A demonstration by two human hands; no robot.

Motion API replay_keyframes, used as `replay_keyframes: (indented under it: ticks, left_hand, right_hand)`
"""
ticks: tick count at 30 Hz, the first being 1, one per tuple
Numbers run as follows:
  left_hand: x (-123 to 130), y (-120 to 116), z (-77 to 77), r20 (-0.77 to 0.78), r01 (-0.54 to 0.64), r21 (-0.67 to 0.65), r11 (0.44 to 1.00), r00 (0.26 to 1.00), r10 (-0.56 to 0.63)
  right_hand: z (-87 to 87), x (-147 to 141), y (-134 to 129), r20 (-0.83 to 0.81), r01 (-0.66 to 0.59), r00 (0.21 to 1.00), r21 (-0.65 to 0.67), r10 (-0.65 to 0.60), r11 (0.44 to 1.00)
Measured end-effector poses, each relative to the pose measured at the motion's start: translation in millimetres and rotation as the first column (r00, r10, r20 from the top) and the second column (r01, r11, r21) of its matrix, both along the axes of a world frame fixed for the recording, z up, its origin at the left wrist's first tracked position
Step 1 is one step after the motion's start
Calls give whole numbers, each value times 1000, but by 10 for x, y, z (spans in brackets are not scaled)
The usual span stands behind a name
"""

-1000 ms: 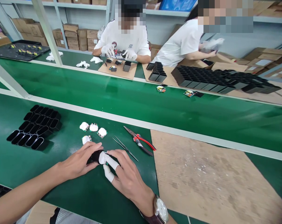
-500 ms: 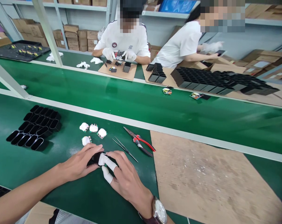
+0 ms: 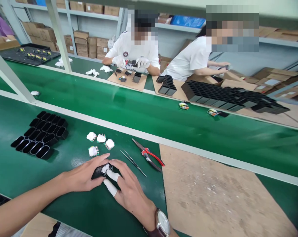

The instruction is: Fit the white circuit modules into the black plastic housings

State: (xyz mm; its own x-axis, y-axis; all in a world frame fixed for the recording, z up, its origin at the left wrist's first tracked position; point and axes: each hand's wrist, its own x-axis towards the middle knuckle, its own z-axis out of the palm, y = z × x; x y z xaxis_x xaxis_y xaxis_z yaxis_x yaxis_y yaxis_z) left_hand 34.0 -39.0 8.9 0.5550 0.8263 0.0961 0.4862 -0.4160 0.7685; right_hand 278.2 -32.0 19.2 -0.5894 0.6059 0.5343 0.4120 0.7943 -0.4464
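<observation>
My left hand (image 3: 87, 175) is wrapped round a black plastic casing (image 3: 97, 172) held just above the green bench. In the casing's mouth sits a circuit board coated with white paste (image 3: 106, 168). My right hand (image 3: 129, 182), with white finger cots on two fingers, has its fingertips on the board and the casing's rim. Part of the board is hidden by those fingers. Beyond my hands lie several similar white-coated boards (image 3: 101, 138). Tweezers (image 3: 133, 162) and red-handled long-nose pliers (image 3: 149, 154) rest to the right of them.
Rows of black oval casings (image 3: 41, 135) stand on the left. A stained cardboard sheet (image 3: 220, 194) covers the right of the bench. Past a white rail runs a green conveyor belt (image 3: 144, 110) carrying a few boards. Two co-workers in white shirts sit across it.
The white-coated board now sits lower in the casing, and my right fingertips have shifted with it. The view has tilted up slightly. Across the belt, both co-workers' hands have moved.
</observation>
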Motion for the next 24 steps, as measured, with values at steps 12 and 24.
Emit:
replay_keyframes:
  ticks: [12, 24]
  left_hand:
    - [-48, 93, -77, 46, 55, 444, 895, 995, -84]
    - [-37, 34, -116, 16, -97, 100, 990, 995, 96]
  right_hand:
    - [-69, 388, 495, 488, 345, 765, 243, -421, 907]
    - [136, 258, 94, 250, 128, 949, 248, -191, 960]
